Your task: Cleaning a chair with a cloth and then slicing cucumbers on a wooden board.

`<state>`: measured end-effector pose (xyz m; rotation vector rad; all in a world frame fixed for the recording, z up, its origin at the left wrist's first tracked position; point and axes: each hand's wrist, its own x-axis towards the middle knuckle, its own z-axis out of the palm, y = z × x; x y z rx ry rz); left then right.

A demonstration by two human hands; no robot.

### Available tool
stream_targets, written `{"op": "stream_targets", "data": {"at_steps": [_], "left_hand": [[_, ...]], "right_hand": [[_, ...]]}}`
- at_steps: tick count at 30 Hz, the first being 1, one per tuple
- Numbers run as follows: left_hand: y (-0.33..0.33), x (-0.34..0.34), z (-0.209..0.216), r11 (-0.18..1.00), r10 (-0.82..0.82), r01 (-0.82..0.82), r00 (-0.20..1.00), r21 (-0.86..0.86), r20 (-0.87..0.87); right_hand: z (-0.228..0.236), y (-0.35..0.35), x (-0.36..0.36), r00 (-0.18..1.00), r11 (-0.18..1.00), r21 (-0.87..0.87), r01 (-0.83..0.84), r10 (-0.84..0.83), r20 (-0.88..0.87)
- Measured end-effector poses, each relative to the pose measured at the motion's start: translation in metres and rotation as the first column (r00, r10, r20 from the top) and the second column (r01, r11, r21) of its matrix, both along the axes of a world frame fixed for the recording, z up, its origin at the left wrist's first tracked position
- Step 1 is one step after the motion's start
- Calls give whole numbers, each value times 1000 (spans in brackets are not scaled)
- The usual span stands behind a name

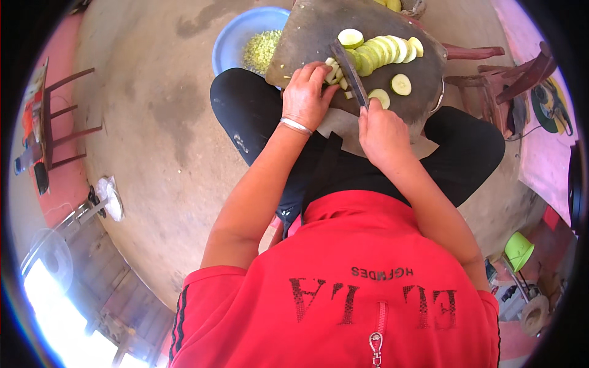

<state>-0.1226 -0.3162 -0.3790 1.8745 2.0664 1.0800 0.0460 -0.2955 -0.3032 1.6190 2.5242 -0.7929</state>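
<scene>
My right hand (384, 136) grips the handle of a knife (348, 69), whose dark blade slants up and left over a worn cutting board (316, 30). Close to the blade's left side, the curled fingers of my left hand (305, 98) hold pale cut squash pieces (333, 72) against the board. Right of the knife lies an overlapping row of round, green-skinned squash slices (386, 49). A separate end piece (350, 38) rests at the row's far left. Two loose slices lie nearer me, one (401, 84) toward the right and another (379, 98) just beside the knife handle.
A blue basin (230, 46) holding finely chopped pale-green bits (261, 50) stands on the floor at the board's left. Dark red wooden furniture legs (472, 53) are at the right. A wooden chair (64, 116) stands far left; a green bucket (518, 250) is at lower right.
</scene>
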Motion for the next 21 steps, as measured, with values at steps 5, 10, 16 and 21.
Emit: {"op": "stream_targets", "data": {"at_steps": [5,10,16,21], "left_hand": [[-3,4,8,1000,1,-2,999,25,38],[-4,0,1,1000,21,-22,998,22,65],[-5,-1,-1,999,15,-15,1000,39,21],[-2,-1,-1,998,6,-8,1000,54,25]], "right_hand": [[-9,8,13,999,999,45,-8,10,-38],[19,12,5,998,995,83,-53,55,-15],[18,14,-9,989,990,15,-141,140,56],[1,12,-8,996,995,43,-92,92,1]]}}
